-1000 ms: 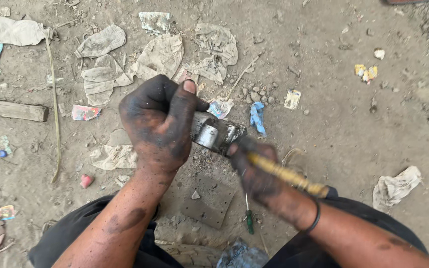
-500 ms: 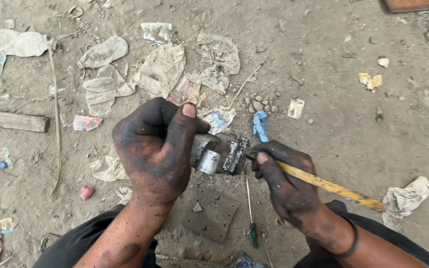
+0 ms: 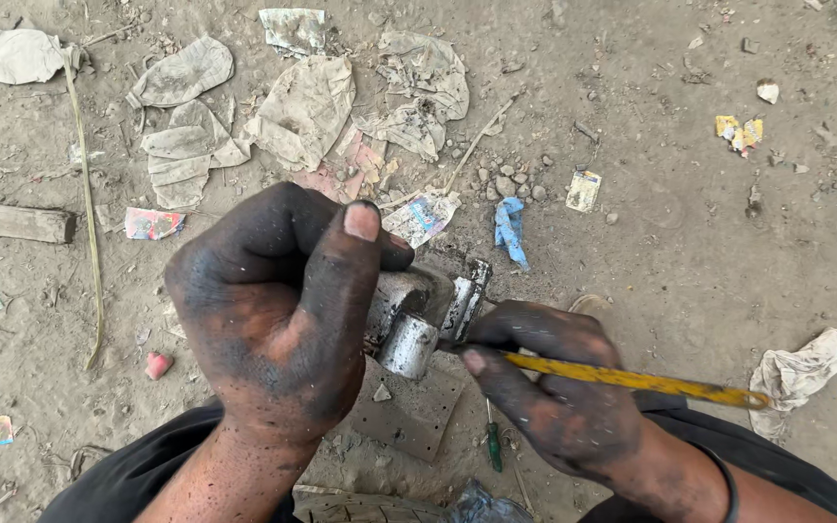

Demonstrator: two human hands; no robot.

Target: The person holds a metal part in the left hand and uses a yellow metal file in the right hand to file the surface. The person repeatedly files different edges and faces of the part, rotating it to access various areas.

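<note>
Gripping metal part (image 3: 418,324), left hand (image 3: 278,310) fingers wrapped tight; right hand (image 3: 549,392) fingers pinching yellow tool (image 3: 632,380)

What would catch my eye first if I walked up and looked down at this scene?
Two soot-black hands in the middle: the left hand grips a grey metal part, and the right hand holds a yellow tool against it. Around them lies dusty ground strewn with dirty rags, mostly at the top, and a green screwdriver lies below the part.

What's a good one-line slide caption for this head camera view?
Grease-blackened left hand grips a metal part while the right hand works it with a yellow-handled tool.
</note>
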